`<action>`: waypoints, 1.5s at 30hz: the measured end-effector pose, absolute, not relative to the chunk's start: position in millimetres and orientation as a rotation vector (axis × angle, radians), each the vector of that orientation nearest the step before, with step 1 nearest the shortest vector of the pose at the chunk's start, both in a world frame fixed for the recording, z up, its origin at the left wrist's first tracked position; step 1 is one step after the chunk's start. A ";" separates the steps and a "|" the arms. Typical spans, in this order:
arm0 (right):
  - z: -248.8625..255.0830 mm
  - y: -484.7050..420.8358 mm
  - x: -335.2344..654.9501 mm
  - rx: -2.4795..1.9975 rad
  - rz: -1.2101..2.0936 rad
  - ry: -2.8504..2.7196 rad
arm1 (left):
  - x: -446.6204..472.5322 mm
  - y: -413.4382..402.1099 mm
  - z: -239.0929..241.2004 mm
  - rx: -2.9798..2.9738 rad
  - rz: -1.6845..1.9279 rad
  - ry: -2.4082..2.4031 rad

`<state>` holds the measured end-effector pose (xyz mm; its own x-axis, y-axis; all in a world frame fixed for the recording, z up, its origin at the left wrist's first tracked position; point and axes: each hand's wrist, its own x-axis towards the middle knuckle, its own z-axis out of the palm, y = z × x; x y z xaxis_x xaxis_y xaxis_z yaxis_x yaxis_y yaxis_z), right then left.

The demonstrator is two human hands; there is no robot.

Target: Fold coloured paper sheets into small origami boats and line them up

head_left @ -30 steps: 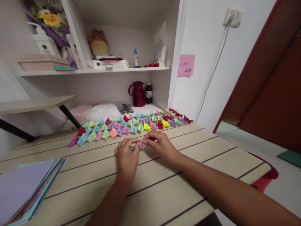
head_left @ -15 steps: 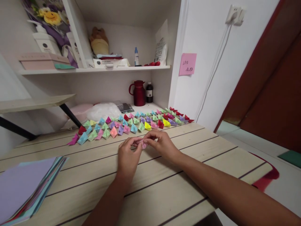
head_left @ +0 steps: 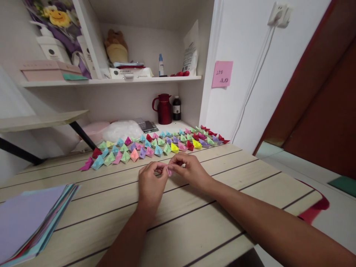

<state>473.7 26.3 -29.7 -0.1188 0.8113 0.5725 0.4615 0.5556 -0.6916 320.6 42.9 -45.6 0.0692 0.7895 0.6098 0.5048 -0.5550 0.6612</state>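
Note:
A small pink folded paper piece [head_left: 168,170] is pinched between both hands just above the wooden table [head_left: 194,222]. My left hand [head_left: 151,185] grips its left side with fingertips closed. My right hand [head_left: 189,170] pinches its right side, thumb and forefinger together. Most of the paper is hidden by my fingers. Behind the hands lie rows of several small folded paper boats [head_left: 155,146] in green, blue, pink, purple, yellow and red.
A stack of coloured paper sheets [head_left: 30,218] lies at the table's near left. A red jug [head_left: 164,108] and a dark bottle [head_left: 176,108] stand at the back under a shelf [head_left: 111,82]. A pink note [head_left: 221,74] sticks to the wall. The table's edge drops off at right.
Both hands keep pinching the pink paper and have shifted only slightly; the fingers have closed tighter over it, hiding more of the paper. The view has tilted a little.

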 end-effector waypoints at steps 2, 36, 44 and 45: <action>-29.8 25.9 472.6 -1.057 0.441 -1.753 | 321.6 42.5 -45.1 2.072 1.495 1.329; -25.1 26.6 475.2 -0.950 0.398 -1.594 | 327.9 8.8 -24.4 2.071 1.672 1.069; -23.7 26.0 475.7 -0.943 0.367 -1.584 | 325.1 13.9 -25.6 2.049 1.791 1.139; -23.5 25.6 475.7 -0.942 0.363 -1.585 | 324.2 15.1 -25.9 2.065 1.785 1.149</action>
<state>475.7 25.6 -23.5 0.0239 0.7351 0.6776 0.3668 0.6240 -0.6900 324.2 15.1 -25.9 -0.0197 0.6446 0.7643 0.4289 -0.6851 0.5888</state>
